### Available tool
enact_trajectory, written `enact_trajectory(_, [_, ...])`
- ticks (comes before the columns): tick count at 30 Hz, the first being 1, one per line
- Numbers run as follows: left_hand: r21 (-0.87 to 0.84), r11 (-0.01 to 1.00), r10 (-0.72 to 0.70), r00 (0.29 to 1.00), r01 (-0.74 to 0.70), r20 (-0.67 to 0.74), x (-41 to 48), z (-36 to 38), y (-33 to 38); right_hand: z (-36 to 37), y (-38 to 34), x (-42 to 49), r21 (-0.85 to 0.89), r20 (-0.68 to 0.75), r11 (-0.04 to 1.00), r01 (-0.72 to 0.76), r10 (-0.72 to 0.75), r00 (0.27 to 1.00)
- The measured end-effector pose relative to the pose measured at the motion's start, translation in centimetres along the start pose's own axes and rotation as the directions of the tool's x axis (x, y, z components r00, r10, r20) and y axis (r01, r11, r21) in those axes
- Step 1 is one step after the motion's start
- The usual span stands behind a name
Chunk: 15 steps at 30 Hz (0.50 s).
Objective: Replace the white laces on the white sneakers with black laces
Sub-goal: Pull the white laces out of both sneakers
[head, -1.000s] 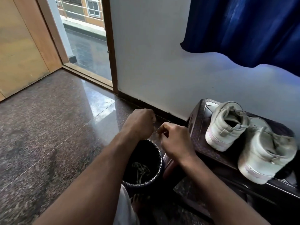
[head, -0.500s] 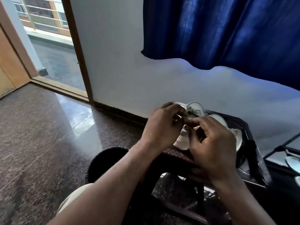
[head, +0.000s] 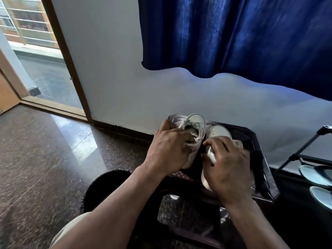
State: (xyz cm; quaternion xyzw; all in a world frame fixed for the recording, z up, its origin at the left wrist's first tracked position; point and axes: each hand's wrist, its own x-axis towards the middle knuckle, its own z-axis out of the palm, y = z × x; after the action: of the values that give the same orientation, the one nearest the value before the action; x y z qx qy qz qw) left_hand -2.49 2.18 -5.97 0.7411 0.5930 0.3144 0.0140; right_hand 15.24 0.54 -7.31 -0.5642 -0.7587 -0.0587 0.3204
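Two white sneakers stand side by side on a dark plastic stool (head: 258,139), toes pointing at the wall. My left hand (head: 170,150) grips the left sneaker (head: 195,125) around its heel and opening; its tongue and upper look loose. My right hand (head: 230,164) curls over the right sneaker (head: 218,132) and holds its heel side. No white lace shows in either shoe's eyelets. A black strip (head: 258,166), which may be a black lace, hangs over the stool's right side; I cannot tell for sure.
A black bin (head: 100,184) stands on the polished granite floor left of the stool, under my left forearm. A shoe rack (head: 305,155) with pale slippers (head: 314,175) is at the right. A blue curtain (head: 242,36) hangs above; an open doorway (head: 41,69) is far left.
My hands moved from above the bin, which holds pale laces, to the stool and took hold of one sneaker each. The view swung right, bringing the rack in.
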Motion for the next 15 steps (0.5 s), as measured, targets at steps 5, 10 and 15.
enact_trajectory(5, [-0.007, 0.995, 0.095, 0.995, -0.095, 0.002, -0.8, 0.3, 1.0, -0.5, 3.2, 1.8, -0.004, -0.046, 1.0, -0.021, 0.021, 0.999])
enact_trajectory(10, [-0.069, 0.987, 0.141, 0.99, -0.142, -0.015, -0.4, 0.2, 0.9, -0.9, 3.5, 2.5, 0.049, -0.088, 0.996, -0.081, 0.085, 0.993])
enact_trajectory(15, [-0.165, 0.985, -0.076, 0.984, 0.049, -0.162, 3.1, -0.5, 1.2, -1.5, 1.6, 4.6, 0.109, -0.101, 0.993, -0.055, 0.066, 0.993])
